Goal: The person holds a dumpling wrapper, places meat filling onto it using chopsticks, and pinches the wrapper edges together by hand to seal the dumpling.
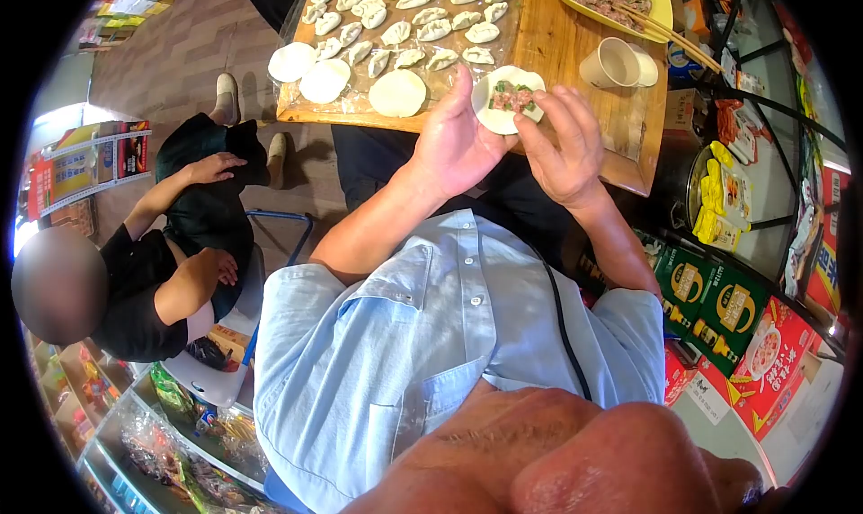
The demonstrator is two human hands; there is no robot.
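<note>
A round dumpling wrapper (485,111) lies open on the fingers of my left hand (457,141), just off the table's front edge. On its middle sits a lump of meat filling (512,99) with green bits. My right hand (568,146) is at the wrapper's right side, its thumb and bent fingers at the rim. The wrapper is still unfolded around the filling. To the left, several flat wrappers (396,93) lie along the table edge, and behind them rows of folded dumplings (433,31) rest on a plastic-covered board.
A yellow dish (663,6) of meat filling stands at the back right, with chopsticks (674,36) across its rim. Near it is a paper cup (609,65) on the wooden table (629,123). A seated person (202,168) is at left; shelves of packaged goods (724,195) line the right.
</note>
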